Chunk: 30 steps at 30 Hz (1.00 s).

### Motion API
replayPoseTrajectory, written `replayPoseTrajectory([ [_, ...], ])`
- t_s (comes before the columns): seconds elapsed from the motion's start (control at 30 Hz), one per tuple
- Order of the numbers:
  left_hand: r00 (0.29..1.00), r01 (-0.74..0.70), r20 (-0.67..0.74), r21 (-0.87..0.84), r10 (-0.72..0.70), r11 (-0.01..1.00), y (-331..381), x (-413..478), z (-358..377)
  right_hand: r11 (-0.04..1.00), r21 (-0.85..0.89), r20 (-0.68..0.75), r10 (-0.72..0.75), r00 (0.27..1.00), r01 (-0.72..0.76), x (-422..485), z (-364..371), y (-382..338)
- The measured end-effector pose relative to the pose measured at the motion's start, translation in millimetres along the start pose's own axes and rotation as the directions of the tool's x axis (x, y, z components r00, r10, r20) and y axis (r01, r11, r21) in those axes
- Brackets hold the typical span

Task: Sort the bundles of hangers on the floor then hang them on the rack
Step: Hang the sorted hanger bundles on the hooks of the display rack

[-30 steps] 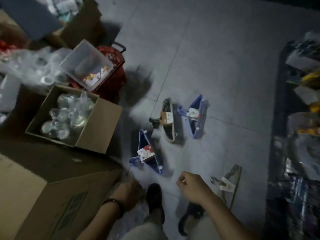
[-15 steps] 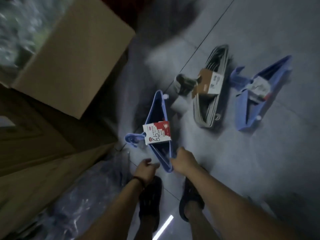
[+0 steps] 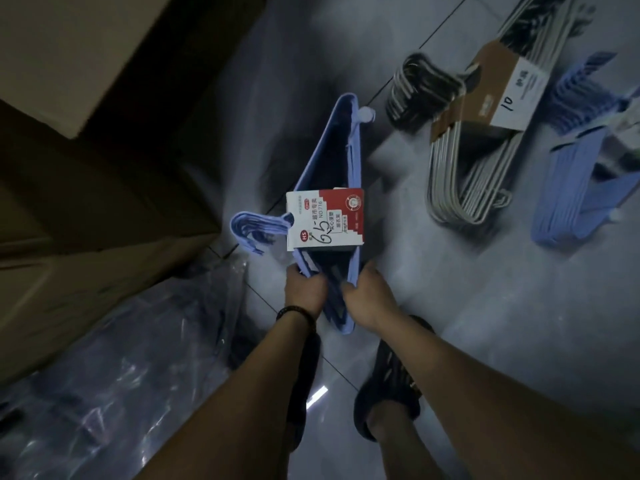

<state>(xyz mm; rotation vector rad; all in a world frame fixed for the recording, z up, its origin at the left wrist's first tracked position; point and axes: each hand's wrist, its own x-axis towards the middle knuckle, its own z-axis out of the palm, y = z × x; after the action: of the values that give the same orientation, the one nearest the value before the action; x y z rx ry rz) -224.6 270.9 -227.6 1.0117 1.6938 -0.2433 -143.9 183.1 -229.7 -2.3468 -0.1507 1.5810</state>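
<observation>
Nearest to the camera we see two bare forearms reaching down over a grey tiled floor (image 3: pixel 502 323), with a pair of dark shoes (image 3: pixel 388 386) planted below them. A dark beaded bracelet (image 3: pixel 296 311) sits on the left wrist. To the left of the arms lies a crumpled sheet of clear plastic wrap (image 3: pixel 104 358).

Just beyond the shoes we find both hands on the near corner of a bundle of blue plastic triangular hangers (image 3: pixel 343 105). The left hand (image 3: pixel 304 289) has its fingers curled round the slanted side, and the right hand (image 3: pixel 369 296) has its fingers curled round the straight bar. We cannot tell whether the bundle rests on the floor or is lifted off it. A red and white paper label (image 3: pixel 325 220), with "6.5" handwritten on it, wraps the bundle's middle, and the hooks stick out to the left.

Farther off to the right we see a bundle of grey wire hangers (image 3: pixel 460 188) in a brown cardboard sleeve (image 3: pixel 491 95), and just beside it a second blue plastic hanger bundle (image 3: pixel 571 202). Large brown cardboard boxes (image 3: pixel 69 46) fill the far left.
</observation>
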Motion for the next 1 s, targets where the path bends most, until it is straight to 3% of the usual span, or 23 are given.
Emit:
replayPoseTrajectory([
  [0.17,0.998,-0.047,-0.049,-0.147,0.04,0.988,13,-39,-10,0.991,0.121,-0.029,-0.049,0.998,0.052,-42,-4,-8],
  [0.37,0.964,-0.252,-0.102,-0.064,0.245,0.966,50,-130,-46,0.964,0.195,-0.074,-0.167,0.983,0.179,-125,-36,-25],
  [0.53,0.925,-0.379,0.012,0.029,0.379,0.925,99,-220,-88,0.961,0.062,-0.061,-0.266,0.962,0.269,-226,-108,-62],
  [0.63,0.892,-0.452,0.106,0.162,0.44,0.877,137,-278,-123,0.947,-0.098,-0.232,-0.32,0.918,0.306,-307,-174,-86],
  [0.73,0.823,-0.567,0.219,0.301,0.523,0.767,180,-334,-164,0.911,-0.163,-0.442,-0.41,0.798,0.378,-402,-244,-126],
  [0.87,0.615,-0.788,0.479,0.401,0.627,0.466,239,-423,-221,0.848,-0.321,-0.52,-0.53,0.67,0.422,-514,-319,-173],
  [1.0,0.393,-0.91,0.666,0.378,0.634,0.168,293,-525,-261,0.792,-0.503,-0.378,-0.562,0.736,0.346,-621,-374,-193],
])
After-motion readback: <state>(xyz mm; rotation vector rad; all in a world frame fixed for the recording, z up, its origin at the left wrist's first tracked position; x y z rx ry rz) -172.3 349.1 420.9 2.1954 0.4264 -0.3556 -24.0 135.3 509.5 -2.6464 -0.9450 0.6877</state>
